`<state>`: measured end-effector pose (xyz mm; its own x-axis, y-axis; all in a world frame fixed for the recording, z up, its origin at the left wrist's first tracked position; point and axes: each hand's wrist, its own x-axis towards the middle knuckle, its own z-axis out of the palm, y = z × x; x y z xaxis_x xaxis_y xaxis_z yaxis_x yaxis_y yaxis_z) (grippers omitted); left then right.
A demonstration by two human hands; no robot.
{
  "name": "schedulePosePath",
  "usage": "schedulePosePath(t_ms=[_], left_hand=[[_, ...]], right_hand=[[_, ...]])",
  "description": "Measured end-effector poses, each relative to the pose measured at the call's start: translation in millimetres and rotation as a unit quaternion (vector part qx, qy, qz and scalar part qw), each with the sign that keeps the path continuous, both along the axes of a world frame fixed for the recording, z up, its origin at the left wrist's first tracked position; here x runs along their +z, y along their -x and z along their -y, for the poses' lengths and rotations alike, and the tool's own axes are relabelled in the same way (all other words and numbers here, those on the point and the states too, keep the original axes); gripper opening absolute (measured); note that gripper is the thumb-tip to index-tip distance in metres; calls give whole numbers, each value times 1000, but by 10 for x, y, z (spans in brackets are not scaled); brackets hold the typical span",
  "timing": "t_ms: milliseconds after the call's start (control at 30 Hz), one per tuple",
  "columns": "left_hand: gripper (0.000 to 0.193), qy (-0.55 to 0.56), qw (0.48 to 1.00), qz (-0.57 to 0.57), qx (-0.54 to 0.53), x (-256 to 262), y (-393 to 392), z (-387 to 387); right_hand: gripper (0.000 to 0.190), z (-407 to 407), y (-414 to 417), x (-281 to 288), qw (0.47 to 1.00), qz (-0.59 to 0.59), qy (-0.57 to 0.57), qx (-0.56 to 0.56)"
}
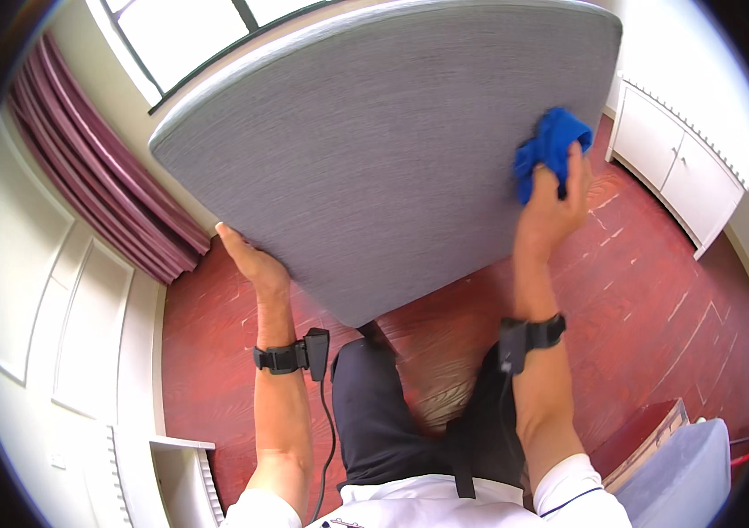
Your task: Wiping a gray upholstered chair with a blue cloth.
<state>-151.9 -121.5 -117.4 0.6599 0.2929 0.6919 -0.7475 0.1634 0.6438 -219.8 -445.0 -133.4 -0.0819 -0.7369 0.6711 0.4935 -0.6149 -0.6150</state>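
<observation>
A large grey fabric upholstered panel (361,158) stands tilted before me, with part of a dark leg (374,333) showing under its near corner. My left hand (259,264) holds its left side edge; one digit points outward and the other fingers are mostly hidden. In my right hand (553,204) is a bunched blue cloth (553,148), which lies against the fabric near the panel's right side. Motion blurs this hand slightly.
A white two-door cabinet (681,155) stands on the right. Mauve curtains (104,171) hang at left beside the window (183,33). Below lies a reddish wood-patterned floor (645,317). Lower right is a grey-blue padded piece (678,475); lower left, a white open cabinet (183,482).
</observation>
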Motion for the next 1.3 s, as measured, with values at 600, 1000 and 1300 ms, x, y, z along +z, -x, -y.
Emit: schedulePosePath(t_ms=[600,1000,1300], left_hand=[[50,-65,943,11,-326,-783,-767,-864],[58,-27,1000,9,11,-84,-118,-65],[57,41,999,0,-34,-152,-186,-17]], right_hand=[[22,-1697,135,296,879,59,444,164],[39,824,-177,577,980,27,156,-117],[52,1907,-552,410,976,71,-174,114]])
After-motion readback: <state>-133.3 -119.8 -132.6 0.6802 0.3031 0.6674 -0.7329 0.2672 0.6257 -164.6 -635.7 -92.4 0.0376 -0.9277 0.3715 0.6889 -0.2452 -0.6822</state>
